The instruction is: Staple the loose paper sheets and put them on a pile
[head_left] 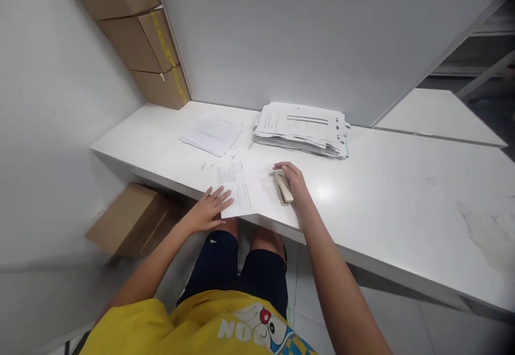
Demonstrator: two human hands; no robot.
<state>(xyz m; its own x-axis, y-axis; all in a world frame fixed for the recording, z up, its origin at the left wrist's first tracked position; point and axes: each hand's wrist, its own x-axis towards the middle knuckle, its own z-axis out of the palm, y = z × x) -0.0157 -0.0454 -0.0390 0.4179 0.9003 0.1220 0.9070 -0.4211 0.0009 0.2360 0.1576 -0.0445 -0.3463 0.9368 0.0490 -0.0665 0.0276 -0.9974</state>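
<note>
My left hand (210, 208) lies with its fingers spread on the lower left part of a printed sheet of paper (241, 186), which reaches the table's front edge. To the right of that sheet, my right hand (294, 179) curls around the far end of a cream stapler (284, 187). The stapler rests on the white table, its near end pointing towards me. Part of its far end is hidden by my fingers.
A thick stack of printed papers (301, 130) stands at the back of the white table (386, 183). Left of it lies a thinner pile of sheets (213, 134). Cardboard boxes (159, 81) are stacked at the back left, and another box (124, 218) sits below the table.
</note>
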